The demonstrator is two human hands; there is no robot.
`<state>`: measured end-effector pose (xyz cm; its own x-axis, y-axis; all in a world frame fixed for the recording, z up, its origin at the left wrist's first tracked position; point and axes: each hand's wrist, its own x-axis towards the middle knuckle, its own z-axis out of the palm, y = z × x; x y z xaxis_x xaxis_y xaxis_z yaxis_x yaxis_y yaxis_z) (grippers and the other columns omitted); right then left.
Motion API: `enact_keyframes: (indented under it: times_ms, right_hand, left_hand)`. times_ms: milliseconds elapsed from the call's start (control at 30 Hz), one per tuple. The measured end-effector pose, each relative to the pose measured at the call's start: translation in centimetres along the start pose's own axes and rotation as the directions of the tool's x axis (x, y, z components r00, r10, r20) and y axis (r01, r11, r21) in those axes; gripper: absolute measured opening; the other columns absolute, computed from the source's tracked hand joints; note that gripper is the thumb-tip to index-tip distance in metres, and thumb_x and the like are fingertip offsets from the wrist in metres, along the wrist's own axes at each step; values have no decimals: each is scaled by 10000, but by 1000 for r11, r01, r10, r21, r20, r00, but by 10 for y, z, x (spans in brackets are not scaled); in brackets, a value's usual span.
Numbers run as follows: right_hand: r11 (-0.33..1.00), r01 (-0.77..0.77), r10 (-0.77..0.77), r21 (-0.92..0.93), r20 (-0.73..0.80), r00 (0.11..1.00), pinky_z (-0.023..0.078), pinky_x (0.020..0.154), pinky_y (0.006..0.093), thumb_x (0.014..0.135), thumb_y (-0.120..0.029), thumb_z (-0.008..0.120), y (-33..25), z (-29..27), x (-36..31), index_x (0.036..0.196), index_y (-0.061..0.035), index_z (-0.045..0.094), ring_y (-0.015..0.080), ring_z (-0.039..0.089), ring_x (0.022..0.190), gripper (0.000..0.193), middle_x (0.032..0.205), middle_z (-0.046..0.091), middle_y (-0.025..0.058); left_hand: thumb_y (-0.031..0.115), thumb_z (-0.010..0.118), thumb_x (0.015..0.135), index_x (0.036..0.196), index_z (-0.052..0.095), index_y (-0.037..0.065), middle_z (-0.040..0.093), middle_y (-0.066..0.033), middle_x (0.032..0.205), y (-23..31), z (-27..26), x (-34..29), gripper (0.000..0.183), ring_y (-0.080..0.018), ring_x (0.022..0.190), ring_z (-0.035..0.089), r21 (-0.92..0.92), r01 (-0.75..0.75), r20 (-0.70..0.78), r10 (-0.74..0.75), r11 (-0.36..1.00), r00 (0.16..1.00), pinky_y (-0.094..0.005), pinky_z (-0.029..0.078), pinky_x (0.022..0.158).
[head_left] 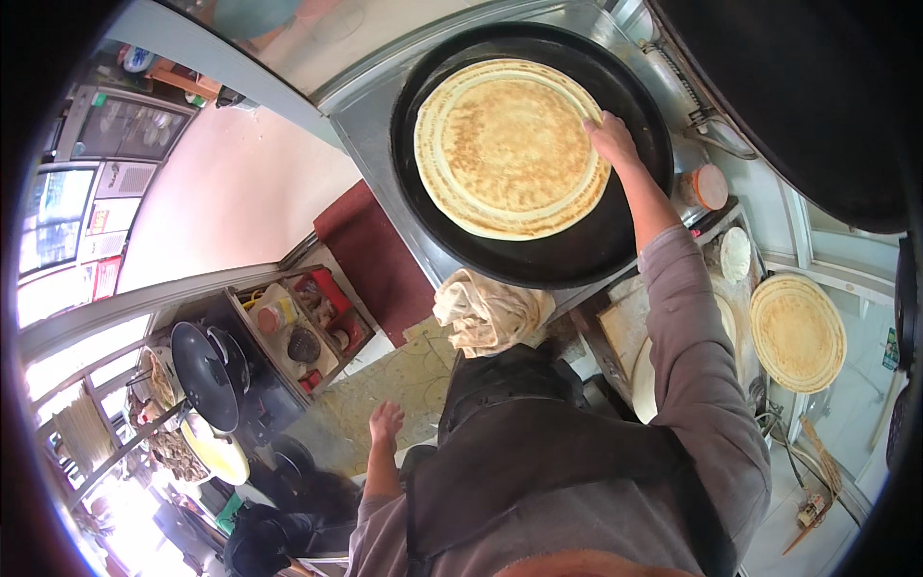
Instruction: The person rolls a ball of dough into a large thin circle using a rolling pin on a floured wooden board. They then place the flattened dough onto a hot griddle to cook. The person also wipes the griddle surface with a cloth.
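Observation:
A large round flatbread (pixel 510 144), browned in the middle and paler round its ridged rim, lies in a wide black pan (pixel 615 226). My right hand (pixel 613 139) reaches over the pan and pinches the bread's right edge; the thumb's underside and the fingertips are partly hidden. My left hand (pixel 386 421) hangs low at my left side, away from the pan. Its fingers are loosely bent and apart, with nothing in them. A crumpled beige cloth (pixel 490 310) rests at the pan's near edge, just in front of my dark apron (pixel 567 452).
Right of my arm sits another round flatbread (pixel 798 333), near a lidded jar (pixel 710 187). A big dark lid (pixel 808 106) stands raised at the upper right. At left are a compartmented drawer (pixel 306 332) and a black wok (pixel 204 377). Metal counter (pixel 370 135) borders the pan.

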<state>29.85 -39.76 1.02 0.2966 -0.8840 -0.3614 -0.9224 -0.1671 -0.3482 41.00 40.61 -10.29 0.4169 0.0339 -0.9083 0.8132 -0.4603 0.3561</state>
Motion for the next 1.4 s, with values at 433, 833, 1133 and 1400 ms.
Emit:
enact_keyframes:
  times_ms: [433,833,1133,1400]
  right_hand:
    - [998,-22,26,52,-78,997,482,1062,485,982,-454,600,25,17,-2,1321,49,597,398,620,1274,607,1333,647,280]
    - [329,-113,-255,937,204,945,579,908,366,909,-272,778,33,-22,-27,1260,1,675,205,738,997,457,1144,754,118]
    - [743,543,-437,393,-330,837,592,677,395,876,-211,764,-97,-125,-259,1073,-33,654,260,757,801,288,908,747,165]
    - [414,841,-821,-348,-541,181,548,748,270,851,-188,702,59,-43,-452,1045,-113,698,174,726,988,208,1130,728,33]
  left_hand:
    - [280,686,998,1458,517,69,706,-111,1237,58,6,32,533,-284,1016,723,68,-62,65,58,996,996,-324,537,751]
    - [245,631,1051,1430,561,15,690,-132,1285,222,122,-31,450,-243,1117,694,-258,-404,317,472,877,823,-307,531,904]
    - [587,570,1008,1677,167,119,219,-154,1716,341,387,-210,910,-318,1585,208,-360,-268,651,446,894,614,-506,158,1280]
    - [618,488,1032,1643,254,111,359,-160,1637,212,388,-236,828,-336,1488,352,-404,353,886,265,844,380,-521,246,1245]
